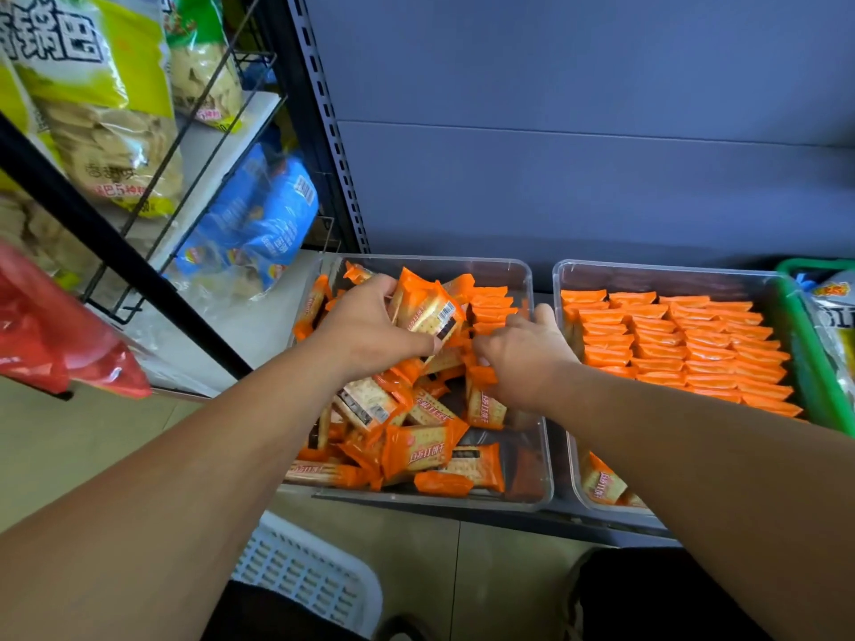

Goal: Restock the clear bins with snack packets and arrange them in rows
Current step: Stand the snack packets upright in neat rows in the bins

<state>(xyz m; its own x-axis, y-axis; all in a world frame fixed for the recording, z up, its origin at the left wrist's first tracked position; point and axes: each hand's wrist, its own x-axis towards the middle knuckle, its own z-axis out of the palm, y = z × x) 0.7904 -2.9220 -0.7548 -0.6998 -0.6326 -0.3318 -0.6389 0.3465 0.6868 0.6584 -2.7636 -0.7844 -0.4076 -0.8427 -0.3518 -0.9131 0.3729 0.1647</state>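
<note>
Two clear bins stand side by side on a low shelf. The left bin [527, 270] holds a loose heap of orange cracker packets [416, 451], with a short row standing on edge [492, 305] at its far right. My left hand [370, 326] grips a bunch of packets [428, 307] raised above the heap. My right hand [523, 358] reaches into the same bin, fingers curled down among packets beside that row; what they hold is hidden. The right bin [562, 275] is filled with orange packets in neat rows [684, 344].
A green basket [828, 390] with bagged snacks stands at the far right. A wire rack [203, 145] at the left holds yellow and blue snack bags, with a red bag [60, 344] below. A white slotted crate [305, 571] sits on the floor near me. A grey shelf back panel [578, 131] rises behind.
</note>
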